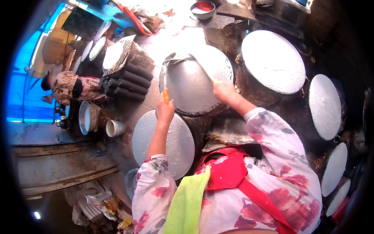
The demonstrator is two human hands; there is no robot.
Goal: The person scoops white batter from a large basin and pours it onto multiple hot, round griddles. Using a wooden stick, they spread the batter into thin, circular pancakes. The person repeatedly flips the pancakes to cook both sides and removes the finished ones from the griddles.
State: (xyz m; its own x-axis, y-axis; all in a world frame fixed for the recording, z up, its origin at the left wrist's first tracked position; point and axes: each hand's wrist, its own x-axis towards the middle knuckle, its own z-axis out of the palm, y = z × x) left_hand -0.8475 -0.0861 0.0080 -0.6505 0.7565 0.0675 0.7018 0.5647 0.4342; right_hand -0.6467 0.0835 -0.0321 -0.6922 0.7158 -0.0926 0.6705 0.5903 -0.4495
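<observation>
My left hand [164, 109] grips the orange handle [166, 96] of a thin-bladed tool, probably a scraper or knife. Its blade points away from me along the left rim of a round griddle [192, 87]. My right hand [224, 91] is closed around a slim, pale stick-like tool [203, 65] that slants up and left across the griddle. A grey, folded strip [178, 58] lies at the far-left rim between the two tool ends; whether it is a blade or a peeling layer, I cannot tell. White crust marks the griddle's right side. Glare hides its far part.
A white-coated round griddle [163, 143] is close below my left forearm; others [273, 62] curve along the right. Dark cylindrical briquettes [128, 80] are stacked at left, near another person [70, 84]. A bowl of red liquid [203, 10] stands at the back, a small bucket [114, 128] at left.
</observation>
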